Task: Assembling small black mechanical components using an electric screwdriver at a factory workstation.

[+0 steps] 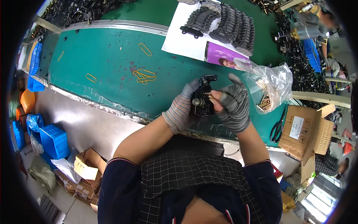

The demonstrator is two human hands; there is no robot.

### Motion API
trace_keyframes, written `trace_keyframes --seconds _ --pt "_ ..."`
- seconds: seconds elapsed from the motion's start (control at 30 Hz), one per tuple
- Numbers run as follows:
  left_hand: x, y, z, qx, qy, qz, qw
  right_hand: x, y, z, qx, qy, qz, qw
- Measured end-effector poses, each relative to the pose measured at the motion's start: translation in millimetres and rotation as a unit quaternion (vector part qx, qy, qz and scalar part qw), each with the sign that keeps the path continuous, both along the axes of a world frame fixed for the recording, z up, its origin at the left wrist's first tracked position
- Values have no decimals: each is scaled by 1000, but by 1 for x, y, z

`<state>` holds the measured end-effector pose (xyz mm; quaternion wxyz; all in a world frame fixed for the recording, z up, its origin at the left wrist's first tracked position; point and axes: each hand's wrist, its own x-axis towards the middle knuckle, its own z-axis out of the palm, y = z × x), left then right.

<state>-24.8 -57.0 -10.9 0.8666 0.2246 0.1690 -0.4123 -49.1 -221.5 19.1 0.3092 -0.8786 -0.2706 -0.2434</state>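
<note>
Near the bench's front edge, my left hand (178,111), in a striped glove, is wrapped round a black metal mechanism (203,109) with a round silvery stud on its side. My right hand (235,106), in a grey striped glove with bare fingertips, has thumb and finger pinched at the mechanism's right side. Between them shows a small brass-coloured pin (211,96), partly hidden by the fingertips. One finger of that hand points up, away from the part. To the right lies a clear plastic bag (280,80) with several brass-coloured pins (264,102) at its mouth.
Yellow rubber bands (144,76) lie on the green bench mat (108,71). Rows of black parts (233,28) rest on white paper (172,39) at the back. Black scissors (278,128) and an open cardboard box (300,128) are at right. Blue crates (54,140) stand at lower left.
</note>
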Motion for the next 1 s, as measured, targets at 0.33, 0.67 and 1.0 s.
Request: trace_keyframes --seconds 0.33,0.67,1.0 --pt "5 5 -4 25 -79 -3 997 -18 3 9 -139 82 60 985" --pt "1 11 -3 -6 -23 31 999 19 -30 62 114 -209 -190 952" --pt "14 27 -8 -64 16 23 998 66 42 48 562 299 242 732"
